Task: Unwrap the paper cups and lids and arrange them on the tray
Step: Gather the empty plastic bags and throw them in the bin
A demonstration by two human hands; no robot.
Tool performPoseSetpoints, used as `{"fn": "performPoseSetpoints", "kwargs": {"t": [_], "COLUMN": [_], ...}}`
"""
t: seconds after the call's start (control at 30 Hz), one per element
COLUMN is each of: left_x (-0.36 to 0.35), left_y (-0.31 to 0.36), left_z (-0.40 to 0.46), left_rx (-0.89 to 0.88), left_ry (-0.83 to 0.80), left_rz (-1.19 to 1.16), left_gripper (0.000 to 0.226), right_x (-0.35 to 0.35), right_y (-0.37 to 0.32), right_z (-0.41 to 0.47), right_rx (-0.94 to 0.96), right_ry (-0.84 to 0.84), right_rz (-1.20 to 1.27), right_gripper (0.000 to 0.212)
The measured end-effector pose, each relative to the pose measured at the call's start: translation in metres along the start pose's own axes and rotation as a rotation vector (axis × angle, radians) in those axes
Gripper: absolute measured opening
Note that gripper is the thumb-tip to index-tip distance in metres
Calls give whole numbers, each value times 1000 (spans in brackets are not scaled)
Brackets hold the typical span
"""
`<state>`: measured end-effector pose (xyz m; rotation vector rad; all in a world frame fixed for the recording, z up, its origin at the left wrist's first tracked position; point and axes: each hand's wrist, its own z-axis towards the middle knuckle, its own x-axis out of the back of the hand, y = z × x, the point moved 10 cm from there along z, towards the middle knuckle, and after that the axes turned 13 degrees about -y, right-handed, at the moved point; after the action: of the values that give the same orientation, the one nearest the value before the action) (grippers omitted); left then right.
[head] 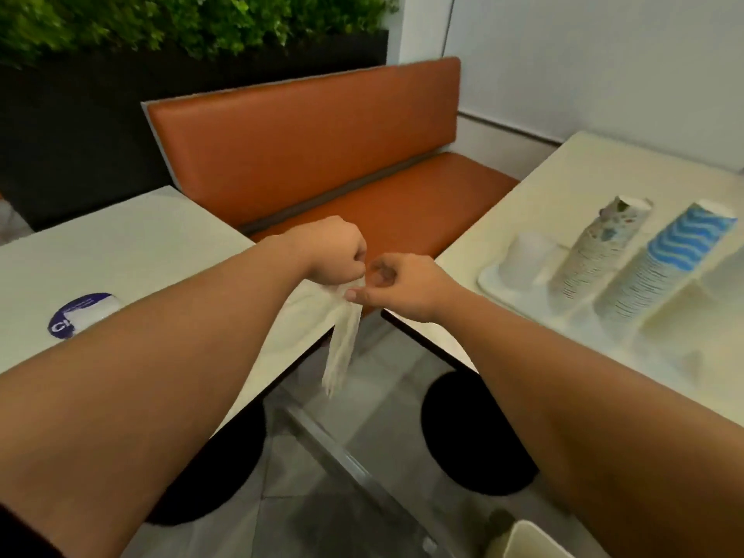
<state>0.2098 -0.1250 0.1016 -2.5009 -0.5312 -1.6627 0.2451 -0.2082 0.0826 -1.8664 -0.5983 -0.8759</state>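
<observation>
Two hands hold an empty plastic wrapper in the gap between two tables.

At 12 o'clock I see the orange bench (322, 155); the left table (133, 243) lies at 9 and the right table (563, 187) at 3, bearing a white tray (493, 281) with a patterned cup stack (596, 251), a blue wavy cup stack (660, 267) and a white cup (523, 255) at its left end. At centre, my left hand (334, 251) and right hand (402, 285) are both pinched shut on the wrapper (342, 344), which hangs limp below them.
</observation>
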Motion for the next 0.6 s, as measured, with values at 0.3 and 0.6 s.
{"fn": "performPoseSetpoints", "kwargs": {"t": [0.3, 0.6], "left_x": [14, 12], "left_y": [234, 305], "left_z": [47, 84], "left_rx": [-201, -421], "left_ry": [-36, 310], "left_rz": [160, 390], "left_gripper": [28, 26], "right_x": [70, 126], "right_y": [180, 274], "right_z": [-160, -283], "right_rx": [-313, -459], "right_ry": [190, 644], "right_rz": [-43, -421], "right_gripper": [23, 25]}}
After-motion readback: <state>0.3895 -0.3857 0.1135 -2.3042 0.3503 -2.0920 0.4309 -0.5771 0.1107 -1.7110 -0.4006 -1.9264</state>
